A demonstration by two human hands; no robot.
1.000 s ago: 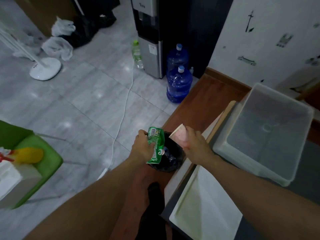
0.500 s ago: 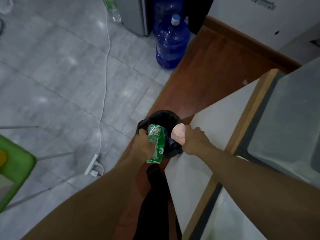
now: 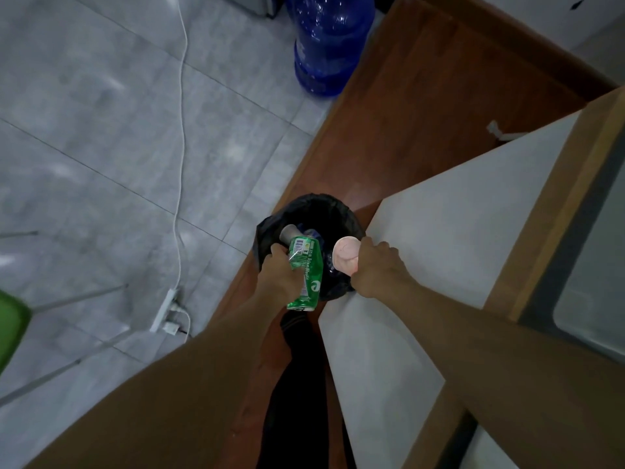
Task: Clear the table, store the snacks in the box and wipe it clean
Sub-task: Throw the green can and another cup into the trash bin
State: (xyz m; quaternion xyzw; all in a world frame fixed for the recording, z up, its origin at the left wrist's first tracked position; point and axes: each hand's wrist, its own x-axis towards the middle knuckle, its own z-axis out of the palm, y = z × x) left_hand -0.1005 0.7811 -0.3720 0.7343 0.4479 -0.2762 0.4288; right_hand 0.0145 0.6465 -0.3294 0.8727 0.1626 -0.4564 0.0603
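Just under both hands sits the bin (image 3: 309, 211), where the left hand (image 3: 277, 275) holds a can (image 3: 304, 269) and the right hand (image 3: 375, 269) a cup (image 3: 345, 254), and a careless drop could miss.

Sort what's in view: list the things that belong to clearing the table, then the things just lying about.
In the job: green can in the left hand; pink cup in the right hand; black-lined bin; white table.

Lying about: blue water jug; power strip; white cable.
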